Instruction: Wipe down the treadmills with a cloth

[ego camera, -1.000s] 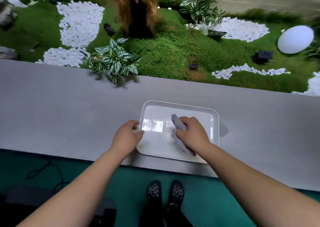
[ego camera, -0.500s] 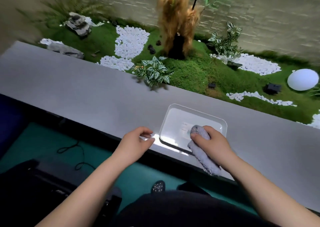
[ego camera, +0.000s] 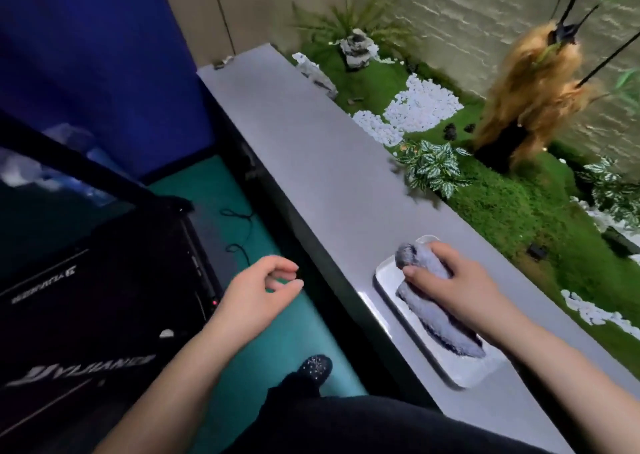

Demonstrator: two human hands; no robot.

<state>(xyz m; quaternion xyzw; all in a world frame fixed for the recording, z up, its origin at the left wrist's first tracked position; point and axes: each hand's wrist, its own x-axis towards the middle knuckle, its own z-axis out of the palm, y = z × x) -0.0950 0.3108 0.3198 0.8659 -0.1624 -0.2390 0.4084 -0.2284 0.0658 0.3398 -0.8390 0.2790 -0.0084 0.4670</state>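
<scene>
Head view: grey ledge (ego camera: 311,162) beside moss garden (ego camera: 502,207); right hand (ego camera: 460,287) fingers clamped on cloth (ego camera: 433,311), left hand (ego camera: 256,294) fingers loosely apart.

A grey ledge (ego camera: 311,162) carries a white tray (ego camera: 460,372) — beyond it, green moss (ego camera: 512,211) and white pebbles (ego camera: 420,107).

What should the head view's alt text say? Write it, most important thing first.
A person's right hand grips a grey cloth lying on a white tray on a grey ledge; the left hand hovers empty beside a black treadmill.
</scene>
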